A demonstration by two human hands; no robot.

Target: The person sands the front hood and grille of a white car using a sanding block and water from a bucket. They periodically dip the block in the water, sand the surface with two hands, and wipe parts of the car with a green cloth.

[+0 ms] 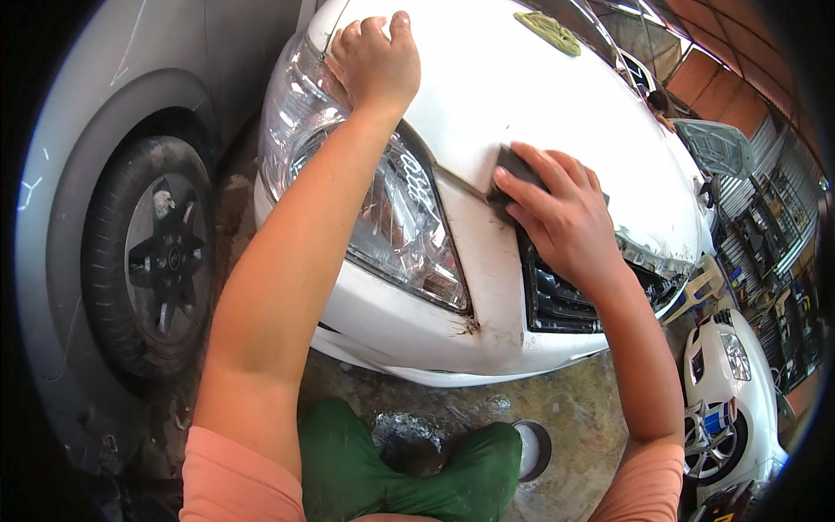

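Note:
A white car's front end fills the middle, with its hood (487, 96) sloping away from me. My left hand (376, 70) rests on the hood's edge above the headlight (404, 226), fingers spread and holding nothing. In my right hand (565, 209) is a dark grey block (506, 174), pressed against the hood's front edge above the black grille (561, 300). Whether it is a sanding block or a sponge I cannot tell. Scuffs and dirt mark the bumper (487, 326) below the headlight's corner.
A grey vehicle with a black wheel (156, 257) stands close on my left. A green cloth (548, 32) lies on the hood farther back. On the wet floor by my knee sits a round container (531, 448) of pale liquid. Another white car (739, 391) is at the right.

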